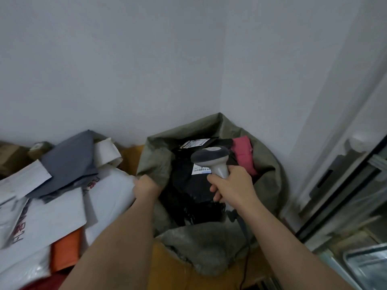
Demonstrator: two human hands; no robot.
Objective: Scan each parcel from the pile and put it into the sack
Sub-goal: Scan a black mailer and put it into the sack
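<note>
An open olive-green sack (266,164) stands in the wall corner. Inside it lie black parcels (188,191) with white barcode labels and a pink parcel (244,154). My right hand (232,187) grips the handle of a grey barcode scanner (211,159), whose head hangs over the sack's mouth. My left hand (145,185) grips the sack's left rim, next to a large white parcel. The pile of parcels (52,206) lies to the left: white mailers with red lettering, a dark grey-blue one (69,162) and an orange one (66,250).
The sack and pile rest on a yellow-brown surface (167,273). A black cable (245,266) runs down from the scanner. White walls meet behind the sack. A metal-framed glass unit (343,185) stands at the right, a shiny tray (368,264) below it.
</note>
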